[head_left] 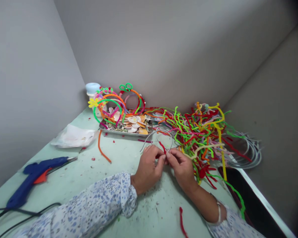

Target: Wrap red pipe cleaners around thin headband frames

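Note:
My left hand (149, 168) and my right hand (182, 167) meet over the middle of the table, thumbs and fingertips pinched together. Between them they grip a short red pipe cleaner (162, 146), whose upper end sticks up past the fingers. A pale grey wire loop (172, 140) rises just behind the fingertips; whether they touch it I cannot tell. Another red pipe cleaner (181, 221) lies on the table in front of my right forearm. Close to my right hand is a tangled heap of coloured pipe cleaners (188, 132).
A metal tray (124, 133) of seashells stands at the back, with several pipe-cleaner headbands (111, 100) on it. To the left lie a blue glue gun (37, 173) with its cord and a plastic bag (74, 136). Coiled grey wire (253, 153) and a dark object (245, 191) are at right.

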`<action>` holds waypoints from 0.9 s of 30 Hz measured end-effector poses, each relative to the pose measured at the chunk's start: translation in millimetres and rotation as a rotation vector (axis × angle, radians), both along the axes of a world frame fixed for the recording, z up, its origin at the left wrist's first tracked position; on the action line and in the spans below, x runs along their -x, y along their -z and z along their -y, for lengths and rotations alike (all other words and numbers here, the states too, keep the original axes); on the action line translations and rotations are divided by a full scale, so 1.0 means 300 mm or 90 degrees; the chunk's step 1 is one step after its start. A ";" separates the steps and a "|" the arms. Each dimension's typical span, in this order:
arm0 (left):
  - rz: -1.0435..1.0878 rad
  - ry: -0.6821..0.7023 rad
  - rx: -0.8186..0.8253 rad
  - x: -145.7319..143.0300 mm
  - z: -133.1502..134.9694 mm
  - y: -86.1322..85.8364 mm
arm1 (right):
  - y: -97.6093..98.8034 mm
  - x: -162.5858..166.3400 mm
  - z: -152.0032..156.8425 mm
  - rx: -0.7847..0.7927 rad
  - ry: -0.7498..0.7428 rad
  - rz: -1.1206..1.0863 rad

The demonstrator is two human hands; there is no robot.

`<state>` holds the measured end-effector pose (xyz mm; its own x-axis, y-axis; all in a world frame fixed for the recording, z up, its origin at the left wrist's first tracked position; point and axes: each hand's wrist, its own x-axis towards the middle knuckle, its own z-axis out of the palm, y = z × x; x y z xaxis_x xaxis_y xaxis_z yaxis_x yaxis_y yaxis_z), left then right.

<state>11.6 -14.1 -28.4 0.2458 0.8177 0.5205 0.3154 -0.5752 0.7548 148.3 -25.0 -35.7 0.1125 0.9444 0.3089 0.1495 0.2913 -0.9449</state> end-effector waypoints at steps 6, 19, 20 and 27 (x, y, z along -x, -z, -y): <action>0.001 0.007 -0.001 -0.003 0.003 -0.002 | 0.001 -0.006 0.000 0.013 -0.022 -0.024; -0.023 0.011 0.013 -0.008 -0.001 -0.002 | 0.015 -0.013 -0.005 0.011 -0.064 -0.099; -0.023 0.011 0.013 -0.008 -0.001 -0.003 | 0.016 -0.012 -0.005 0.011 -0.065 -0.106; -0.020 0.007 0.021 -0.011 0.001 0.002 | 0.009 -0.002 -0.005 0.020 -0.066 -0.124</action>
